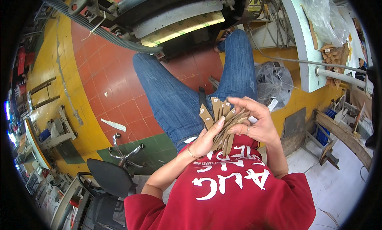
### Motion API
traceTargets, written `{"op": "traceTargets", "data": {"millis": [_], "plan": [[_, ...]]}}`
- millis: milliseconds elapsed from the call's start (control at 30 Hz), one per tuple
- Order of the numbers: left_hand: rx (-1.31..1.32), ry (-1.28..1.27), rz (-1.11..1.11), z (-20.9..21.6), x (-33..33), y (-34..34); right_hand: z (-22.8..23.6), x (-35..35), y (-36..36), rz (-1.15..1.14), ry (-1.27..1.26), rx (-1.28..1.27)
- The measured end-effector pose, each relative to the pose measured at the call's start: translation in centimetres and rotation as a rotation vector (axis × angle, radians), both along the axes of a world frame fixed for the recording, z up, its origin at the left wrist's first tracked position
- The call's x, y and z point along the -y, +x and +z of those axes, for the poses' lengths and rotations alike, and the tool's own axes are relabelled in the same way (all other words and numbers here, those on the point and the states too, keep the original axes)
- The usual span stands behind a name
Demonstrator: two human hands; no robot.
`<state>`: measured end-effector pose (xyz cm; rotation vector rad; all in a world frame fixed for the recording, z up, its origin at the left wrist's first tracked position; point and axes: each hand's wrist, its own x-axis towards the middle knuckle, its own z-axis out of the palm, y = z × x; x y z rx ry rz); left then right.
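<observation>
A fanned bunch of thin brown pointed pieces (229, 135), leather or card, is held in front of my chest. Several carry small white stickers near their tips. My left hand (203, 144) is closed around the left side of the bunch, its thumb lying across the pieces. On the other side, my right hand (258, 117) has its thumb and fingers curved around the edges of the bunch. A ring shows on one right finger. The palm side of my left fingers is hidden behind the pieces.
A dark machine (179, 23) with a yellowish strip stands ahead of my knees. At the right is a pale worktable (308, 70) with more brown pieces (334, 58) and clear plastic. A plastic bag (274, 84) sits beside my leg. An office chair (111, 178) stands at lower left.
</observation>
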<state>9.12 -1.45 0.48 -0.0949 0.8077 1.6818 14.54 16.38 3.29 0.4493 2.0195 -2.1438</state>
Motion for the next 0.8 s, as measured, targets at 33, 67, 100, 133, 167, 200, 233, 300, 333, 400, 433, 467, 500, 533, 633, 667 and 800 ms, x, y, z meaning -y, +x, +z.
{"op": "traceTargets", "data": {"millis": [33,67,100,133,167,200,233,300,333,400,433,467,500,533,633,667,800], "plan": [[0.040,-0.009,-0.077,-0.2,0.1,-0.1,-0.1,-0.1,0.0,0.020,0.046,-0.020],[0.071,0.059,-0.115,-0.6,0.1,-0.5,-0.3,-0.1,-0.1,0.007,0.058,-0.048],[0.104,0.125,-0.152,-0.9,0.2,-0.7,-0.5,0.0,-0.2,-0.006,0.068,-0.075],[0.123,0.074,-0.186,-1.0,0.3,-0.6,-0.7,0.1,-0.2,-0.025,0.087,-0.113],[0.092,0.056,-0.158,-1.1,0.3,-0.5,-0.7,0.2,-0.1,-0.063,0.077,-0.103],[0.060,0.039,-0.130,-1.1,0.3,-0.2,-0.8,0.5,0.0,-0.110,0.077,-0.105],[0.027,0.010,-0.121,-1.2,0.3,-0.1,-0.8,0.7,0.1,-0.143,0.097,-0.110],[0.068,-0.024,-0.067,-1.2,0.3,0.2,-0.8,0.8,0.3,-0.182,0.008,-0.087],[0.082,-0.062,-0.045,-1.3,0.3,0.3,-0.8,0.8,0.3,-0.181,-0.015,-0.090],[0.148,-0.162,0.035,-1.4,0.2,0.5,-0.8,0.7,0.4,-0.165,-0.052,-0.109],[0.134,-0.207,0.040,-1.5,0.2,0.5,-0.8,0.7,0.4,-0.151,-0.065,-0.124],[0.115,-0.237,0.049,-1.6,0.1,0.6,-0.8,0.7,0.4,-0.145,-0.016,-0.172],[0.094,-0.240,0.070,-1.7,0.1,0.6,-0.8,0.7,0.4,-0.141,-0.002,-0.170],[0.068,-0.266,0.063,-1.8,0.1,0.7,-0.8,0.8,0.4,-0.137,0.012,-0.170],[0.003,-0.273,0.096,-2.1,-0.1,1.1,-0.5,0.8,0.3,-0.201,-0.052,-0.056],[-0.003,-0.284,0.114,-2.1,-0.2,1.2,-0.3,0.9,0.3,-0.214,-0.089,-0.013],[0.002,-0.315,0.112,-2.0,-0.2,1.2,0.1,-0.1,0.2,0.018,0.214,-0.007]]}}
